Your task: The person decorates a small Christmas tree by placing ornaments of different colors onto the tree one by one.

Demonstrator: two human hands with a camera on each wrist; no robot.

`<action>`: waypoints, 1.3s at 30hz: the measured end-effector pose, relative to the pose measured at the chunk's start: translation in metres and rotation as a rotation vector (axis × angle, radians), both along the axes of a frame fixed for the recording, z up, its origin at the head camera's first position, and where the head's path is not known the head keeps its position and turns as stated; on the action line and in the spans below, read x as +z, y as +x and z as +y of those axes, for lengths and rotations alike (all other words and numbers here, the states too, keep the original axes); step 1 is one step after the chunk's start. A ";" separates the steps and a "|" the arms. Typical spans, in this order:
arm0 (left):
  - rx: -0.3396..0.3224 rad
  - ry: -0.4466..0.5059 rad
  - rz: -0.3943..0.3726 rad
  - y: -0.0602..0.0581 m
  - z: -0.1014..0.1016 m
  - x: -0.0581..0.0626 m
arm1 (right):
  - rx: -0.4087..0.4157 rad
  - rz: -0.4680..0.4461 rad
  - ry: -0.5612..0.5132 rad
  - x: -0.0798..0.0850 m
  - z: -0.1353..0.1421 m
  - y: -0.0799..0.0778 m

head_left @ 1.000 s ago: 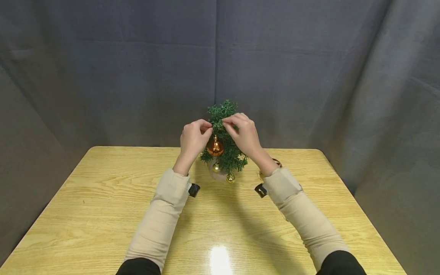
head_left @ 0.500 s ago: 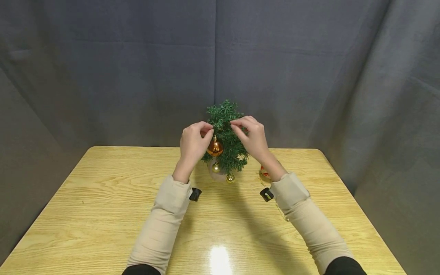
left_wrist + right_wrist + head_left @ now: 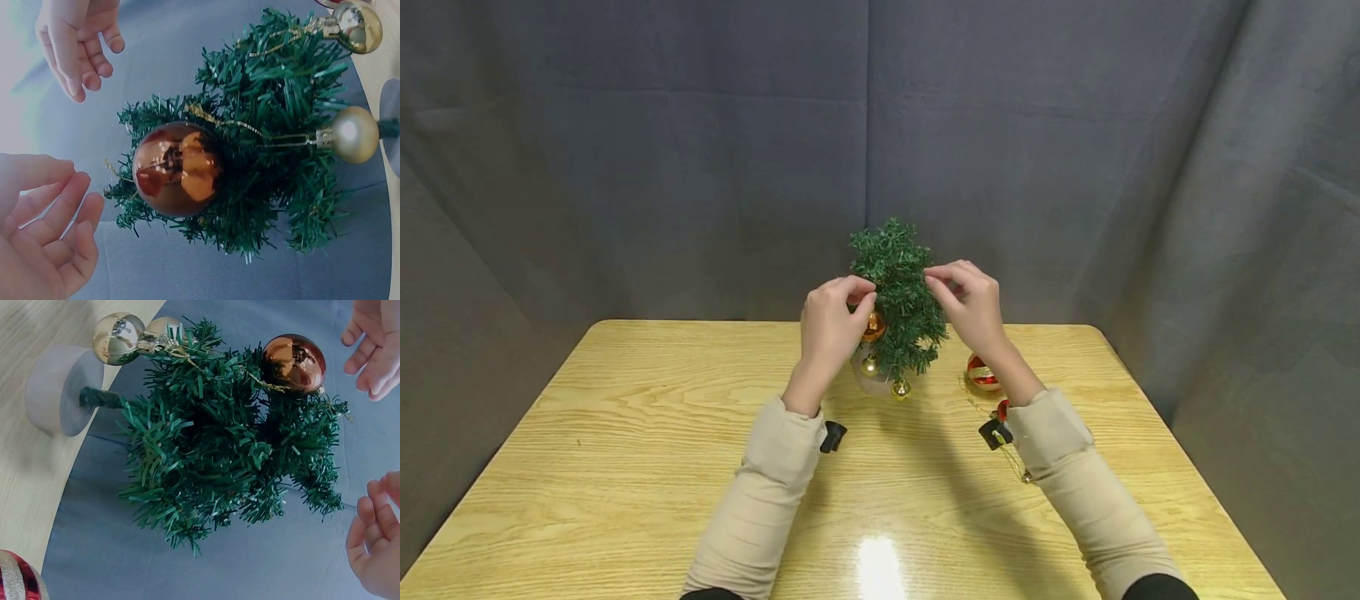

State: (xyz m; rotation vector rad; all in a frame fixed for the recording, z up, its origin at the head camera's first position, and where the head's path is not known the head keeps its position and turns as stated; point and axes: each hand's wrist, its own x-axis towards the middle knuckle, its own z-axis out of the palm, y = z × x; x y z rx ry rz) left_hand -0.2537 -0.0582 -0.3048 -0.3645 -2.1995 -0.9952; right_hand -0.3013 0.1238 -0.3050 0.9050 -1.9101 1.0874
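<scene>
A small artificial Christmas tree stands at the back of the table, its round pale base showing in the right wrist view. A shiny copper ball hangs high on its front, with a gold string near the treetop. Lower down hang a matte gold ball and a shiny gold ball. My left hand is just left of the copper ball, fingertips close together with nothing between them. My right hand is beside the tree's right side, fingers loosely bent and holding nothing.
A red-and-gold striped ball lies on the wooden table right of the tree. Near the right cuff lie another red ornament, partly hidden, and a gold string. A grey curtain hangs behind.
My right hand has drawn away from the branches to the right, uncovering more tree and the striped ball. My left hand has shifted slightly right and down, now partly covering the copper ball.
</scene>
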 end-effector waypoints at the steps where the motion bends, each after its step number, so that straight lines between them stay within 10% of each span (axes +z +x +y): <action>1: 0.000 -0.001 0.007 0.001 0.001 -0.001 | 0.000 -0.004 -0.003 0.000 0.001 0.000; 11: -0.011 -0.031 0.064 0.009 0.009 -0.009 | 0.001 -0.042 -0.034 0.017 -0.001 0.032; 39: -0.119 -0.108 -0.010 0.009 0.036 -0.047 | -0.011 -0.092 -0.010 0.006 0.010 0.032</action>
